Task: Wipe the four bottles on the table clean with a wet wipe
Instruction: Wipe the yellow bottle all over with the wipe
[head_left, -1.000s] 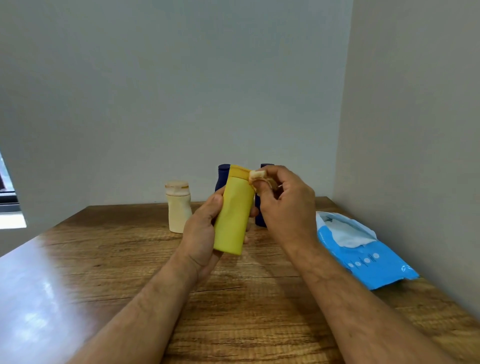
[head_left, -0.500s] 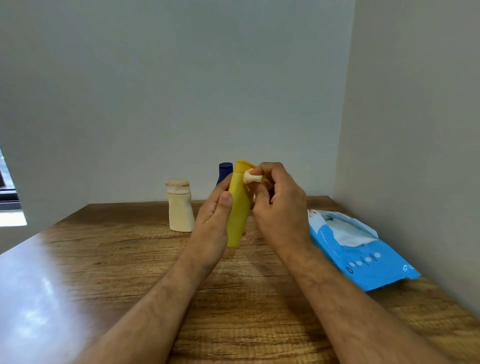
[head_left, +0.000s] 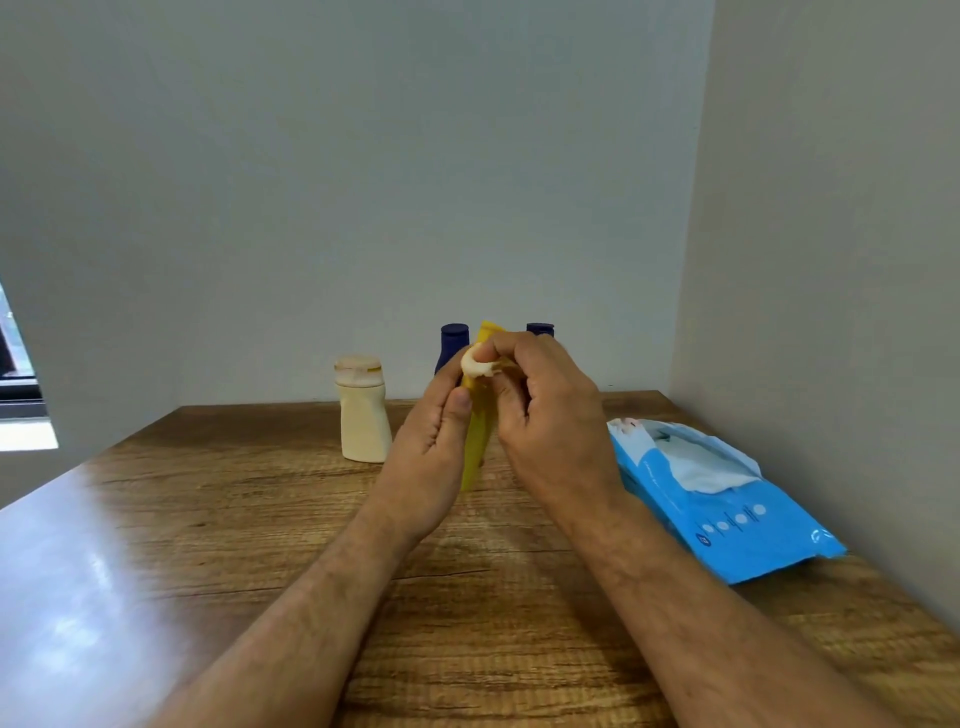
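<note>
My left hand (head_left: 426, 447) grips a yellow bottle (head_left: 477, 441), held upright above the wooden table (head_left: 260, 519). Only a narrow strip of the bottle shows between my hands. My right hand (head_left: 550, 415) pinches a small bunched wet wipe (head_left: 475, 364) against the bottle's upper part. A cream bottle (head_left: 362, 410) stands at the back left. Two dark blue bottles stand behind my hands: one (head_left: 451, 345) shows its cap and neck, the other (head_left: 540, 329) only its cap.
A blue wet-wipe pack (head_left: 727, 514) lies at the right by the side wall, with a white wipe sticking out of its opening. The back wall is close behind the bottles. A window edge shows at far left.
The yellow bottle has turned edge-on between my hands, so less of it shows. My right hand has slid the wipe leftward across the bottle's top.
</note>
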